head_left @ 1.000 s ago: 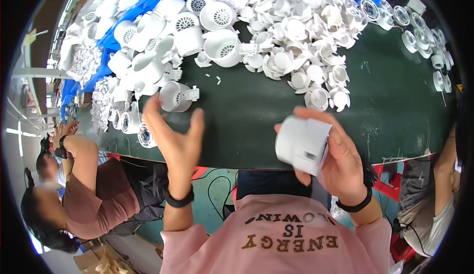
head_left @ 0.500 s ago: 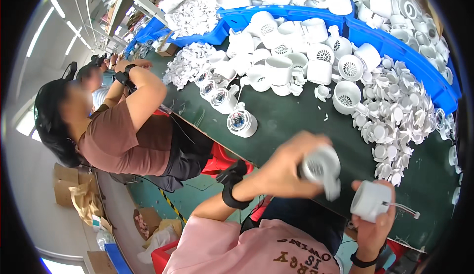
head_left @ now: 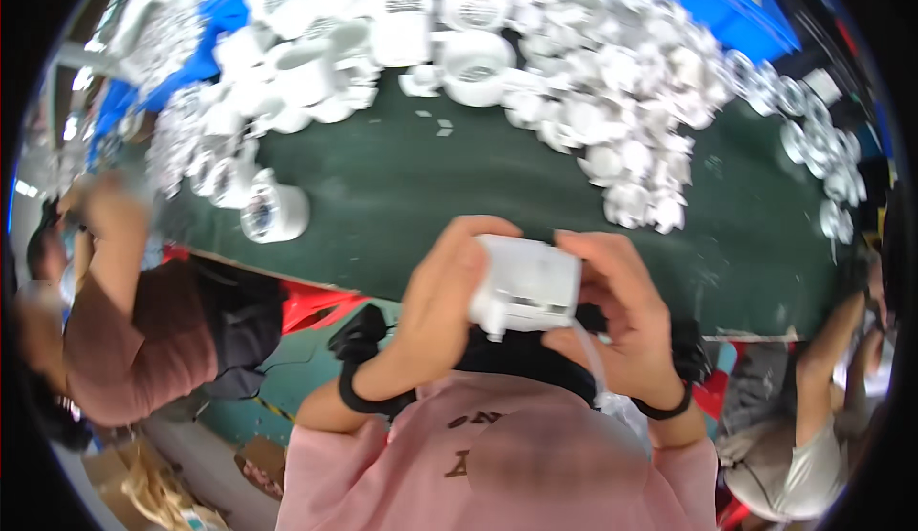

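Between my two hands, close in front of my body, is a white plastic cylindrical housing (head_left: 531,278) with a narrow dark slot across its near side and a small tab at its lower left. My left hand (head_left: 442,287) grips the left end, with the thumb and fingers round it. On the opposite end, my right hand (head_left: 623,311) closes with its fingertips. A pale cable (head_left: 595,364) drops from beside the right fingers. Whether the housing is one piece or two pressed together is hard to tell through the blur.
White grille-ended cups (head_left: 402,29) and a heap of small white caps (head_left: 622,82) cover the back of the green table (head_left: 382,187). A finished-looking unit (head_left: 274,211) stands at left. Blue bins (head_left: 708,5) line the back. Co-workers (head_left: 143,340) sit on both sides.
My hands, apart before with a white part in each, have come together at one housing. The view has swung right, bringing a person at the right into sight.
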The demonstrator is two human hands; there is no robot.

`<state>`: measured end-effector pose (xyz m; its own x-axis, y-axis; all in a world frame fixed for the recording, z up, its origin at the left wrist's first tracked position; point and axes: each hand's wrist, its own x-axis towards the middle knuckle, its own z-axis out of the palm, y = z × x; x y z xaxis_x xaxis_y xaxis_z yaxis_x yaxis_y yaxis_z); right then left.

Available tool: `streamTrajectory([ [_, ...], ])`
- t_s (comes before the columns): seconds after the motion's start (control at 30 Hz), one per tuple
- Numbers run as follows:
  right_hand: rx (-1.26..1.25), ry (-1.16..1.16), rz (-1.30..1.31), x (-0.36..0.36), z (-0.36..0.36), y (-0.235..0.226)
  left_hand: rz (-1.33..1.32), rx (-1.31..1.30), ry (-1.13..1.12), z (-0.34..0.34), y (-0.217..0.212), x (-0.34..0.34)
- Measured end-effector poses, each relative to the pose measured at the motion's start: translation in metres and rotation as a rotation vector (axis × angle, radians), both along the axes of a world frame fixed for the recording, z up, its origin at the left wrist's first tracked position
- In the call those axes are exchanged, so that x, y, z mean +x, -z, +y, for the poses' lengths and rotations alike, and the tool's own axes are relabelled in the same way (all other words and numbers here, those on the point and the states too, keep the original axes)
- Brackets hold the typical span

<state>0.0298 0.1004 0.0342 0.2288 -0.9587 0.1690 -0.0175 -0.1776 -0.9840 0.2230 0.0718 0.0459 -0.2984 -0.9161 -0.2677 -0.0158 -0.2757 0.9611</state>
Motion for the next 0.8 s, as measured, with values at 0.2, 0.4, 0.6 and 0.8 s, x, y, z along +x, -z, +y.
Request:
streamTrajectory([
  [0.2, -0.016, -0.022, 0.119, -0.006, 0.012, 0.004, 0.051, -0.009, 0.030, 0.004, 0.014, -0.007],
  [0.4, -0.125, -0.012, 0.219, -0.007, 0.017, 0.004, -0.028, -0.172, -0.029, 0.019, 0.016, -0.018],
  [0.6, -0.216, 0.051, 0.235, -0.002, 0.014, 0.005, -0.066, -0.262, 0.013, 0.017, 0.019, -0.019],
  [0.8, -0.152, 0.115, 0.260, -0.016, 0.008, 0.006, -0.007, -0.069, 0.080, 0.002, 0.017, -0.031],
])
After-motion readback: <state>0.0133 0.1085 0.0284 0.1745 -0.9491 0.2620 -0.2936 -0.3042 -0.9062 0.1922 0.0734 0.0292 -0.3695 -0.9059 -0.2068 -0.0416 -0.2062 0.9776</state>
